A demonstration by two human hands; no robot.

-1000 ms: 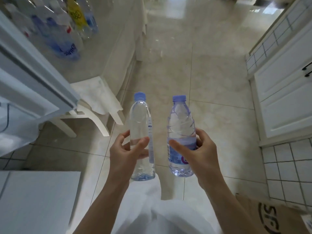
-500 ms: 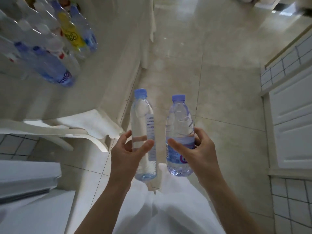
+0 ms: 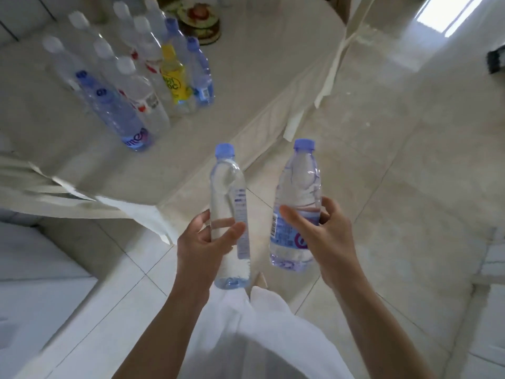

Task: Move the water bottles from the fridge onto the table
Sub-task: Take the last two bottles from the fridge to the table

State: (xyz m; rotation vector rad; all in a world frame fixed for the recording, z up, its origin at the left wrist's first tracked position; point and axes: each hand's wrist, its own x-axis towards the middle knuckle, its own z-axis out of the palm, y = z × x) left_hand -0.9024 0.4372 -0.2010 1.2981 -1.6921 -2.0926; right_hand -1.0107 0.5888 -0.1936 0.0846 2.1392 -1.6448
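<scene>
My left hand (image 3: 203, 247) grips a slim clear water bottle (image 3: 228, 187) with a blue cap, held upright. My right hand (image 3: 325, 236) grips a wider ribbed water bottle (image 3: 299, 181) with a blue label and blue cap, tilted slightly right. Both bottles hang over the floor, just off the near edge of the table (image 3: 259, 77). On the table's left part stands a cluster of several bottles (image 3: 131, 77), clear ones with white or blue caps and one with a yellow label (image 3: 175, 77).
A plate of fruit (image 3: 200, 21) sits at the table's far side. A white chair (image 3: 54, 192) stands at the table's near left. White cabinet surfaces (image 3: 41, 283) lie at the lower left. Pale floor tiles (image 3: 396, 160) spread out to the right.
The view has swung toward the table, which now fills the upper left. Both hands have carried their bottles closer to its edge. The right bottle has tilted a little.
</scene>
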